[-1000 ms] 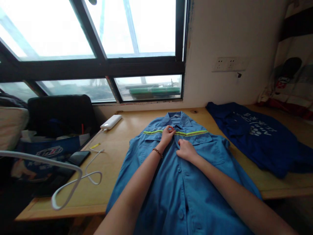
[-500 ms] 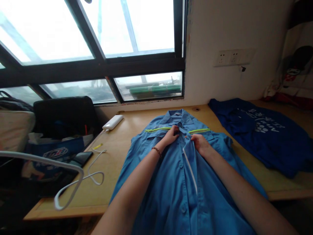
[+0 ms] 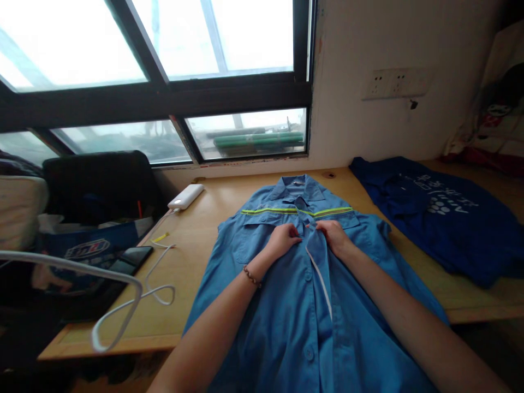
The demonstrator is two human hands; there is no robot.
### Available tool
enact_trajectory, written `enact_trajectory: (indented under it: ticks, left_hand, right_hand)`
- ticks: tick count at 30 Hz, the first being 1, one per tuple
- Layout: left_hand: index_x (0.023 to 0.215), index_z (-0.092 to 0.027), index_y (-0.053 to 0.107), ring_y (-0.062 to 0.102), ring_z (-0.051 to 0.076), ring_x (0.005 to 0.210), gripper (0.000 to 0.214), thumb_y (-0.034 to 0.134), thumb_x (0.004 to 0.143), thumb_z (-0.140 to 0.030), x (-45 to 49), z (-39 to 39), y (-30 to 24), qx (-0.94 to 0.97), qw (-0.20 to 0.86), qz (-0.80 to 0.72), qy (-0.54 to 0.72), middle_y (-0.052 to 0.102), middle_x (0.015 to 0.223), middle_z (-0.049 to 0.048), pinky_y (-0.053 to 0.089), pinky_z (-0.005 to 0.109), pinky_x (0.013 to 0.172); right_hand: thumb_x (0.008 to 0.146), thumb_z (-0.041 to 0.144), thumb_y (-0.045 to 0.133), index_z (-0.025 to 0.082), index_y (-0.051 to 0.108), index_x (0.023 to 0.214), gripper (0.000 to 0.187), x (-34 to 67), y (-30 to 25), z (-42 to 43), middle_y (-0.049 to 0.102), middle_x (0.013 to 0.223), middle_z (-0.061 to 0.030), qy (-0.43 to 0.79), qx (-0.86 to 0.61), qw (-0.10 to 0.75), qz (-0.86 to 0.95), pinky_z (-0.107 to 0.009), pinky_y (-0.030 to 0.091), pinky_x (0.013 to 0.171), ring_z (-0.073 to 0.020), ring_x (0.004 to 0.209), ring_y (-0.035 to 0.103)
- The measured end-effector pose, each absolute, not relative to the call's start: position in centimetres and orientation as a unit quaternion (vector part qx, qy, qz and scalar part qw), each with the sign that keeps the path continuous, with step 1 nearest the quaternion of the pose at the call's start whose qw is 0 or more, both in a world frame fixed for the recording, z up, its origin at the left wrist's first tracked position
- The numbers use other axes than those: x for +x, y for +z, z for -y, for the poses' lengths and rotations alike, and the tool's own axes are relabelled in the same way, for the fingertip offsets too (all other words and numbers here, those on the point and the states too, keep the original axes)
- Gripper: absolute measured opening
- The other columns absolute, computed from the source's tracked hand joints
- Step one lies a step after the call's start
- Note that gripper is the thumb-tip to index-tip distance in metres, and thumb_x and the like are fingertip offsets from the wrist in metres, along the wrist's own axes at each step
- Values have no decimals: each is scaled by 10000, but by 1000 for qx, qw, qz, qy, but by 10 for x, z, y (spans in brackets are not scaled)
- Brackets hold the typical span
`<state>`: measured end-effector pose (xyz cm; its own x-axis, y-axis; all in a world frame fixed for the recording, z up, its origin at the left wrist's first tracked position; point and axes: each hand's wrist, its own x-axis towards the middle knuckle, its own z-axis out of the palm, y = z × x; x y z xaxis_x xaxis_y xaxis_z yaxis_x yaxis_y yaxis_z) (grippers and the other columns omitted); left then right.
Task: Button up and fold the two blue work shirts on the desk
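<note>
I have a blue cloth work shirt with a collar (image 3: 282, 305) lying front up on a pale wooden table (image 3: 204, 218), its collar at the far end and its lower part running off the bottom of my view. A yellow-green striped band (image 3: 268, 211) crosses its chest.

My right hand (image 3: 333, 237) grasps the edge of one front panel of the shirt, thumb and fingers pinched together just below the band, and this edge stands lifted off the other panel, baring a thin white strip (image 3: 321, 281) along it. My left hand (image 3: 285, 240) is just beside, fingers curled in against the opposite edge of the shirt's opening; I cannot tell whether they clasp the cloth or only touch it. A brown beaded bracelet (image 3: 251, 277) sits on the left wrist. Two round blue buttons (image 3: 309, 353) show down the shirt's front, nearer me than both hands.

Left of the shirt I see a white box-shaped power bank (image 3: 186, 196) with a looping white cable (image 3: 102, 271), and a dark flat phone (image 3: 135, 259) near the table's edge. Further left are a black chair back (image 3: 98, 180) and a blue bag with a white logo (image 3: 88, 248). Right of the shirt lies a dark-blue T-shirt with white print (image 3: 442, 240). Beyond the shirt's collar are a black-framed window (image 3: 172, 97) and, to its right, a white wall socket panel (image 3: 395, 83).
</note>
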<state>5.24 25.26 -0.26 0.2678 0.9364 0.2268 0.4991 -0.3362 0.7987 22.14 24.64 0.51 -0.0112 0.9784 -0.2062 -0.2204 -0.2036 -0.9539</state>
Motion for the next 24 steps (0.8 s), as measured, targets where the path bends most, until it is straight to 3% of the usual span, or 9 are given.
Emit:
enact_trajectory:
  ticks: [3, 6, 10, 13, 17, 19, 24]
  left_hand:
    - [550, -153, 582, 484, 107, 473, 169, 716, 517, -251, 53, -253, -2, 687, 387, -491, 371, 553, 510, 1, 367, 206, 467]
    - [605, -127, 572, 550, 125, 476, 217, 706, 565, -293, 54, -247, 0, 587, 540, -478, 368, 580, 524, 30, 437, 226, 471]
    - [686, -95, 577, 619, 153, 582, 228, 702, 608, -269, 55, -241, 2, 490, 664, -425, 374, 630, 628, 86, 504, 228, 549]
    - [712, -83, 578, 633, 164, 637, 209, 699, 618, -225, 53, -241, 1, 467, 691, -398, 382, 641, 681, 103, 517, 218, 591]
    - [707, -84, 569, 631, 163, 620, 214, 721, 575, -156, 52, -243, -2, 457, 698, -397, 383, 633, 655, 81, 523, 231, 595]
    - [692, -87, 568, 620, 145, 573, 224, 733, 554, -151, 52, -243, -2, 461, 692, -404, 380, 623, 627, 60, 522, 233, 577]
    - [681, -93, 573, 603, 143, 554, 304, 671, 628, -376, 57, -241, 3, 485, 664, -426, 377, 617, 609, 70, 510, 244, 531]
  right_hand:
    - [559, 179, 466, 151, 639, 608, 182, 220, 4, -246, 613, 539, -1, 575, -508, 484, 422, -251, 435, 498, -156, 516, 551]
    - [588, 206, 444, 160, 593, 538, 163, 219, 4, -243, 590, 508, 2, 542, -519, 459, 475, -236, 418, 488, -149, 529, 543]
    - [610, 221, 460, 177, 494, 433, 186, 218, 4, -241, 507, 407, 27, 516, -518, 441, 521, -212, 350, 397, -109, 409, 453]
    - [612, 195, 466, 165, 520, 465, 160, 219, 5, -240, 518, 417, 28, 556, -496, 423, 515, -197, 356, 379, -89, 377, 440]
    - [589, 156, 523, 131, 594, 599, 76, 222, 12, -237, 604, 531, -10, 621, -465, 379, 504, -213, 461, 475, -112, 477, 563]
    - [591, 188, 575, 116, 613, 685, 124, 223, 14, -237, 642, 617, -51, 634, -462, 356, 508, -238, 488, 512, -144, 545, 608]
    - [615, 261, 603, 124, 599, 667, 146, 220, 10, -238, 622, 562, -37, 508, -501, 342, 612, -222, 439, 423, -137, 463, 576]
